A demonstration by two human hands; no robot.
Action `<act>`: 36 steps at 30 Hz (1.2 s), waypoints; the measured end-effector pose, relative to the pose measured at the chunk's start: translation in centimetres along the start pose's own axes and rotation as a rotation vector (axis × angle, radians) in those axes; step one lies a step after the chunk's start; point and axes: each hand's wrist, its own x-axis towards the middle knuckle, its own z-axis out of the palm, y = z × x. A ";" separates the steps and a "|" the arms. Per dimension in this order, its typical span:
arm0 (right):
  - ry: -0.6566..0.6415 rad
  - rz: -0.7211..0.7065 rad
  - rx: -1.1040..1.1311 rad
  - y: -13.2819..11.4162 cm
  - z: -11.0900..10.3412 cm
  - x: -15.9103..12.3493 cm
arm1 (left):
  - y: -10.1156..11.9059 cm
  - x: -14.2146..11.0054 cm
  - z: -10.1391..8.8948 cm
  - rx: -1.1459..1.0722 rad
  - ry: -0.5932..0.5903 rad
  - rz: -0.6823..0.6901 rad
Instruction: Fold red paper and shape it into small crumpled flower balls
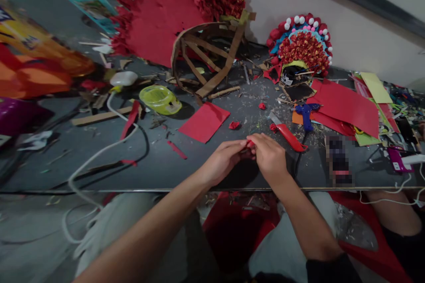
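Near the table's front edge my left hand and my right hand meet, fingers closed together on a small piece of red paper. Most of that piece is hidden by my fingers. Just beyond them lie two crumpled red paper bits, one farther back. A square red paper sheet rests to the left. On the right, close to my right hand, is a red-handled utility knife with its blade out, and past it a blue glue gun.
A cardboard frame stands behind, before a large red petalled disc. A decorated fan-shaped piece leans at the wall. Red sheets lie right, a yellow-green container left. A white cable hangs over the edge. Another person's arm shows lower right.
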 end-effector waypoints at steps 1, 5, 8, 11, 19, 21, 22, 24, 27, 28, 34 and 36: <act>0.063 0.000 0.050 -0.2 -0.1 0.1 | 0.0 -0.1 0.2 -0.054 -0.026 -0.028; 0.193 0.076 0.243 -1.7 -0.7 0.0 | -0.3 -0.5 0.8 -0.153 -0.077 -0.094; 0.142 0.061 0.278 -2.5 -0.9 0.0 | -0.5 -0.5 0.8 -0.135 -0.054 -0.091; 0.025 -0.020 0.168 -2.6 -1.5 0.3 | -0.3 -0.4 0.3 -0.103 -0.035 -0.059; -0.062 -0.130 -0.093 -1.6 -1.7 -0.1 | 1.5 -0.4 0.0 0.253 0.025 0.232; -0.079 -0.101 -0.099 -1.3 -1.4 -0.3 | 1.9 -0.6 0.2 0.380 -0.020 0.261; -0.092 -0.090 -0.090 -1.2 -1.2 -0.4 | 2.1 -0.7 0.2 0.415 -0.035 0.262; -0.108 -0.081 -0.066 -1.0 -1.1 -0.4 | 2.1 -0.8 0.1 0.422 -0.027 0.256; -0.104 -0.106 -0.048 -0.9 -1.3 -0.1 | 1.6 -0.7 -0.4 0.266 -0.023 0.189; -0.105 -0.117 -0.051 -0.9 -1.3 0.0 | 1.3 -0.6 -0.5 0.200 -0.031 0.154; 0.038 -0.169 -0.175 -0.9 -1.0 0.1 | 0.5 -0.2 0.0 -0.103 -0.101 -0.147; 0.061 -0.171 -0.171 -0.7 -1.0 0.1 | 0.5 -0.2 0.1 -0.164 -0.111 -0.198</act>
